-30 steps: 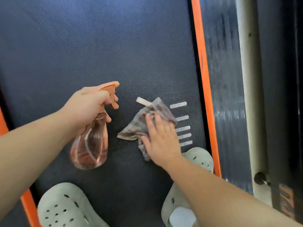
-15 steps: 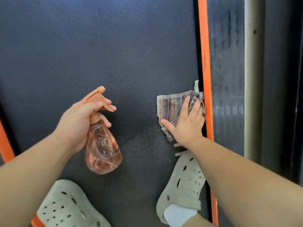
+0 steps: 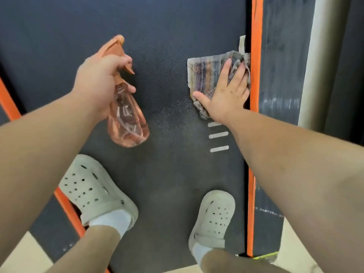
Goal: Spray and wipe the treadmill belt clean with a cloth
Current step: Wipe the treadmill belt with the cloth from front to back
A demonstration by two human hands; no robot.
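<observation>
The cloth [image 3: 204, 73] is a striped rag in faded purple, grey and beige, crumpled on its right half, with one pale loop tag standing out from its far corner. It lies on the dark, finely textured treadmill belt [image 3: 167, 36], its right end touching the right orange edge strip [image 3: 256, 56] and its long axis running across the belt away from that strip. The right hand [image 3: 228, 93] presses flat on it, its grip apart, with fingers straight and spread and the thumb out to the side.

Well to the left of the orange edge strip, the left hand [image 3: 96, 81] has its grip clamped round the neck of one spray bottle [image 3: 128, 123]. The bottle is clear pinkish plastic with an orange trigger head. Its long axis runs roughly along the belt, nozzle away from the person and rounded base nearer.

Just left of the strip, nearer than the cloth, sit three short white dashes [image 3: 218, 135]. Two pale perforated clogs, the left clog [image 3: 92, 190] and the right clog [image 3: 214, 215], stand on the belt's near end, each over a white sock.
</observation>
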